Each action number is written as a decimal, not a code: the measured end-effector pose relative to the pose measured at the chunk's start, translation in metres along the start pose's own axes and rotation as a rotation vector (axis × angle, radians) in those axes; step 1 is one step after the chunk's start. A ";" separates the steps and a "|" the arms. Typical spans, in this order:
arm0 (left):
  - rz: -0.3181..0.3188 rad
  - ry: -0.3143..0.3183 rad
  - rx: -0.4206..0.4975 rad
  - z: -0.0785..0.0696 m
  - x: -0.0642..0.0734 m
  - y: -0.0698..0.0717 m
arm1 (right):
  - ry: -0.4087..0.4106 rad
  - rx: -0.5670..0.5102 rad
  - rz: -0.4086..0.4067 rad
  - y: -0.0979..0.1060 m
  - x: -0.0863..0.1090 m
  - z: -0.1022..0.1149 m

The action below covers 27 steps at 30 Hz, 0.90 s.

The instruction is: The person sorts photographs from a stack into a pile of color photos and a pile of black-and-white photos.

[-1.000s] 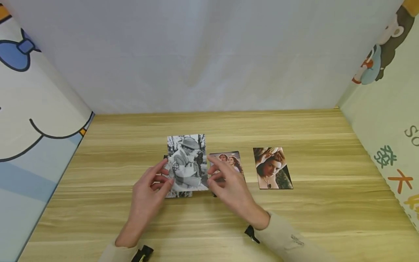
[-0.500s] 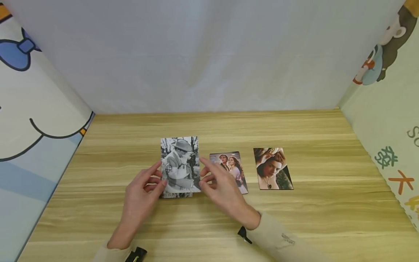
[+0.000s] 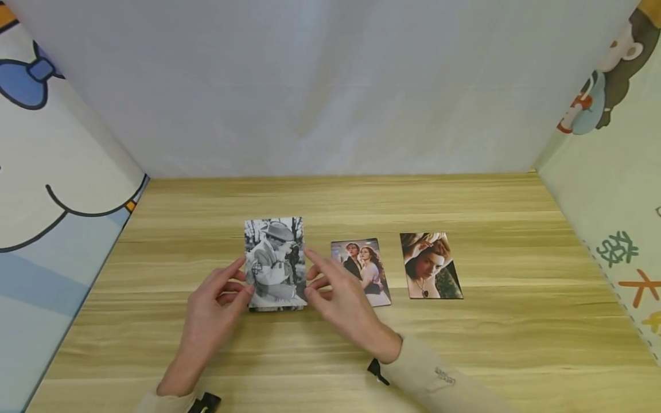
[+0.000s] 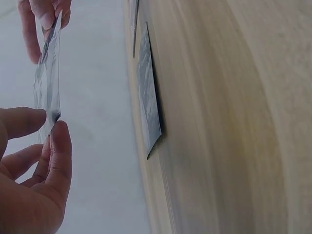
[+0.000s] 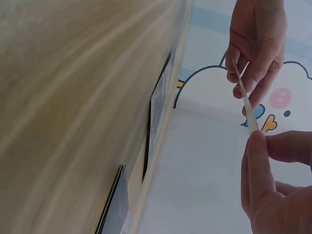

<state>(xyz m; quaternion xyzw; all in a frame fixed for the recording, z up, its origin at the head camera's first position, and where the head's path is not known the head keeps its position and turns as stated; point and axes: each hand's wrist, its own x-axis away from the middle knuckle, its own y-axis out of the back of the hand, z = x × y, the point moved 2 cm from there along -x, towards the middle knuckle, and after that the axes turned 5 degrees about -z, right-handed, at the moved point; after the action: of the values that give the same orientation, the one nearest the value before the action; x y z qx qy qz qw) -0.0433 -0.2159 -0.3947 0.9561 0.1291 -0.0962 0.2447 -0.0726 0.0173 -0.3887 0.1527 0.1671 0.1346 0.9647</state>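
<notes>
A black-and-white photo card (image 3: 275, 264) of a figure in a hat is held up off the table by both hands. My left hand (image 3: 212, 312) pinches its left edge between thumb and fingers. At the opposite edge, my right hand (image 3: 346, 307) pinches it the same way. Beneath it, another black-and-white photo card (image 4: 148, 92) lies on the table, and in the head view only its lower strip shows. A gap separates the two, as the left wrist view shows. Partly behind my right hand lies a colour photo card (image 3: 369, 267) of a couple.
Farther right on the wooden table (image 3: 516, 332) lies a colour portrait photo card (image 3: 431, 267). In the right wrist view the couple's card (image 5: 114, 209) shows more than one edge, like a small stack. A pale back wall (image 3: 330, 86) and printed side panels (image 3: 594, 189) border the table.
Both hands have moved left and slightly toward me with the black-and-white photo card, which now covers most of the card beneath. The couple's card is less hidden. The cards on the table stayed put.
</notes>
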 end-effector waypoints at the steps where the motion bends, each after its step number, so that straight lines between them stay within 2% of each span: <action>1: -0.003 -0.003 0.000 0.000 0.000 0.001 | -0.002 0.002 0.002 -0.001 0.000 0.000; 8: -0.023 -0.022 -0.017 0.002 -0.001 0.003 | -0.049 0.002 0.031 -0.004 -0.002 -0.001; 14: -0.016 0.009 -0.061 0.004 -0.002 0.003 | -0.099 -0.008 0.069 -0.007 -0.002 -0.005; 21: 0.045 0.045 -0.157 0.006 -0.006 0.001 | -0.167 0.007 0.127 -0.009 -0.004 -0.010; 27: 0.108 0.087 -0.224 0.008 -0.011 0.000 | -0.156 0.034 0.144 -0.010 -0.006 -0.016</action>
<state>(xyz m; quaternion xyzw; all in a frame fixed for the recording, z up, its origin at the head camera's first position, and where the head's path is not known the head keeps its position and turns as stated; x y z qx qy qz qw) -0.0549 -0.2220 -0.3986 0.9316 0.0979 -0.0265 0.3490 -0.0819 0.0099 -0.4044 0.1906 0.0825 0.1885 0.9599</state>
